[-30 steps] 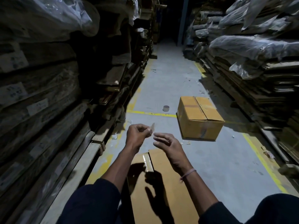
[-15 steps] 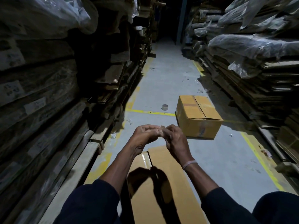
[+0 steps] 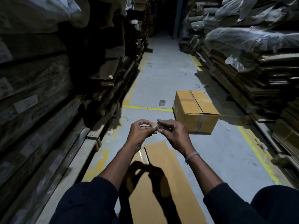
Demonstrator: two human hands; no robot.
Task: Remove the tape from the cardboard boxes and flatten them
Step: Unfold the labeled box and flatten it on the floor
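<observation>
Tape scrap pinched between both hands
Left hand (image 3: 142,132) and right hand (image 3: 174,132) meet, fingers curled, clamped on a small tape scrap (image 3: 155,126) above the flattened cardboard (image 3: 161,159); sealed box (image 3: 195,113) at 1 o'clock.

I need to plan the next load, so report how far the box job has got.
Done: one flat box lies on the floor below the hands. In hand: the left hand and right hand pinch a small scrap of tape between them. Left: the box ahead stands closed and unflattened, with tape visible on its side.
</observation>
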